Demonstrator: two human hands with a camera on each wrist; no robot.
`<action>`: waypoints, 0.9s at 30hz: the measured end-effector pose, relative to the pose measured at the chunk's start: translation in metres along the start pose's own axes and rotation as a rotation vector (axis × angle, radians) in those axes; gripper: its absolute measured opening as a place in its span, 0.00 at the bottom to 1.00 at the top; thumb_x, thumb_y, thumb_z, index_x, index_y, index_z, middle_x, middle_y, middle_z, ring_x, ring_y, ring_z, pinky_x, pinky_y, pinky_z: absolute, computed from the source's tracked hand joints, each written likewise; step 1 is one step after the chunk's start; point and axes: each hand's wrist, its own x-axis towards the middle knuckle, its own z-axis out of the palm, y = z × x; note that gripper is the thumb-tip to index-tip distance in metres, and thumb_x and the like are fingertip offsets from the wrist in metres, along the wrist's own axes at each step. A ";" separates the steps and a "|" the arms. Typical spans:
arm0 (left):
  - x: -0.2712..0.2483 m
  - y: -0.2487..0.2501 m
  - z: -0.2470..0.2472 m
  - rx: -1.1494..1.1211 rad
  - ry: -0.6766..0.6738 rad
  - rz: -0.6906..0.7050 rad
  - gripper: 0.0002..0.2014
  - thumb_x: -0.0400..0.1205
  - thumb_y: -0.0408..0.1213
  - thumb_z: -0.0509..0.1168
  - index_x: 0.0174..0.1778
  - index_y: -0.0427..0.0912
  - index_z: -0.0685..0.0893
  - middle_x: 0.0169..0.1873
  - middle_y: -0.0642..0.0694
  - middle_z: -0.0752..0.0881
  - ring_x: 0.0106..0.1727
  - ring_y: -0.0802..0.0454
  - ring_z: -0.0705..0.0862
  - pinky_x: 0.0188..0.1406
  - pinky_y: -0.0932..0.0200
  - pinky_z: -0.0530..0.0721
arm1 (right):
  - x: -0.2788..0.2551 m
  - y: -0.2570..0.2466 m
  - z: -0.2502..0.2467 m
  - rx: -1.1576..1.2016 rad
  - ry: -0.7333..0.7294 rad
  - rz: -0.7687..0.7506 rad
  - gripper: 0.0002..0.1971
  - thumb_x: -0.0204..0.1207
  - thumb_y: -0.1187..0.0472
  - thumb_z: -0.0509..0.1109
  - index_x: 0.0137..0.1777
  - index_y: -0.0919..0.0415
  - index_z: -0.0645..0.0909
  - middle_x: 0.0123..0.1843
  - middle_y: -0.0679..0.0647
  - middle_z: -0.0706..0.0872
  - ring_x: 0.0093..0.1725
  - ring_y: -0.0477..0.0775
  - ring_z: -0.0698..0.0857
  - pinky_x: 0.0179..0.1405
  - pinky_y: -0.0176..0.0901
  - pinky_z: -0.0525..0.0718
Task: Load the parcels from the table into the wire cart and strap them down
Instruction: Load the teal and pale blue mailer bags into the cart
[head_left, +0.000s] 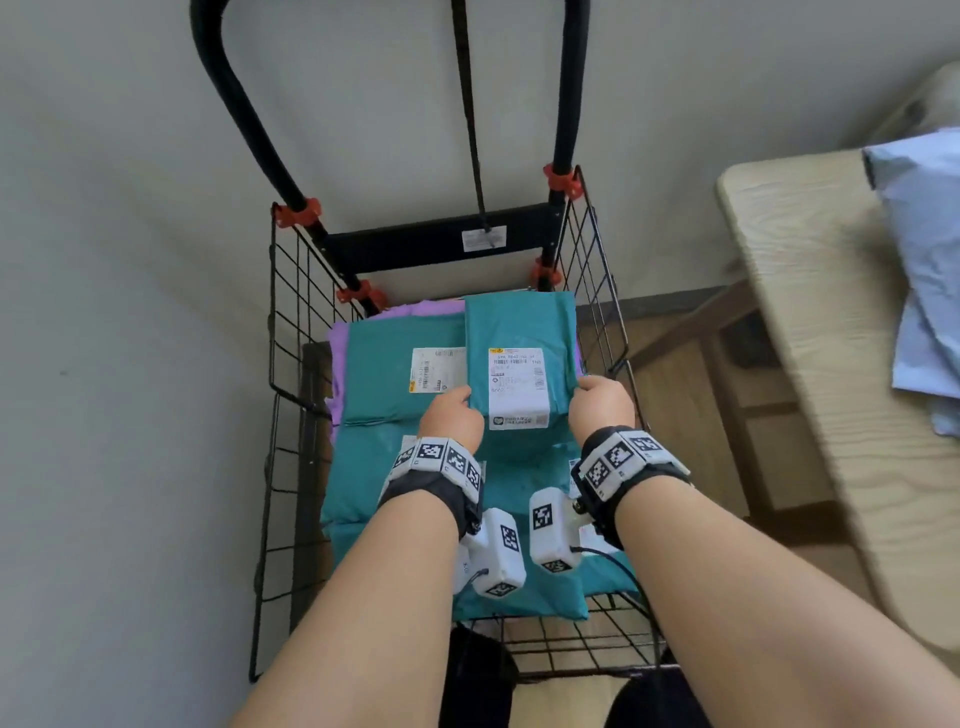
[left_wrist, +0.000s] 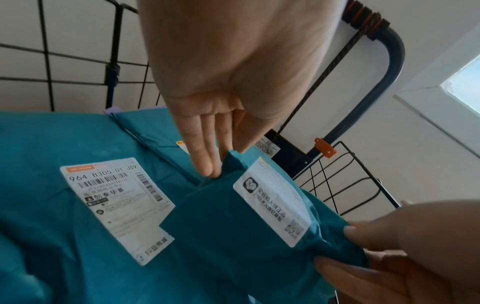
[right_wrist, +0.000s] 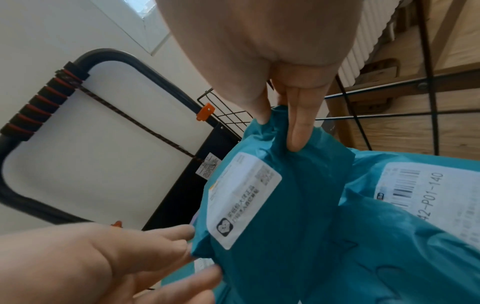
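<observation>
The fingers (left_wrist: 205, 158) of the left hand (head_left: 451, 415) are lying nearly straight and close together, with the thumb opposing them, pinching the left edge of a small teal plastic mailer parcel with a white shipping label (head_left: 519, 358). The right hand (head_left: 600, 405) is doing the same on the opposite edge, its fingers (right_wrist: 298, 131) narrowly closed on the crinkled film beside the thumb. Between them the parcel is being held just over the far right part of the black wire cart (head_left: 291, 364), above the parcels already lying inside.

Loading is looking well advanced. Several flat teal mailers (head_left: 384, 374) are covering the cart floor, and a lilac mailer (head_left: 337, 353) is peeking out beneath them at the far left. A pale blue soft package (head_left: 924, 249) is lying on the light wooden table (head_left: 810, 291) to the right, so at least one parcel seems left to fetch. The dark elastic cord (head_left: 470, 119) is running taut from the black handle frame (head_left: 234, 93) down to the cross bar, not over the load, so strapping is not yet begun.
</observation>
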 end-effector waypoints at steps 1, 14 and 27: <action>0.004 -0.001 0.003 0.031 -0.053 -0.006 0.25 0.78 0.23 0.52 0.65 0.47 0.82 0.64 0.42 0.83 0.62 0.41 0.83 0.62 0.50 0.82 | -0.001 0.000 -0.001 -0.020 -0.004 0.003 0.20 0.80 0.72 0.56 0.70 0.65 0.80 0.67 0.63 0.83 0.64 0.66 0.82 0.64 0.53 0.81; -0.046 0.020 -0.003 0.239 -0.122 -0.005 0.30 0.82 0.20 0.48 0.81 0.45 0.67 0.80 0.46 0.66 0.76 0.43 0.72 0.74 0.51 0.73 | -0.030 -0.008 -0.039 -0.199 -0.188 -0.065 0.29 0.78 0.70 0.55 0.79 0.52 0.69 0.75 0.61 0.74 0.65 0.62 0.81 0.64 0.52 0.82; -0.020 0.005 0.019 0.125 0.066 -0.048 0.29 0.82 0.26 0.53 0.81 0.42 0.62 0.77 0.41 0.71 0.69 0.39 0.77 0.64 0.47 0.80 | -0.004 -0.005 -0.013 -0.251 -0.239 -0.064 0.28 0.80 0.66 0.58 0.81 0.56 0.62 0.73 0.65 0.74 0.67 0.65 0.79 0.62 0.50 0.78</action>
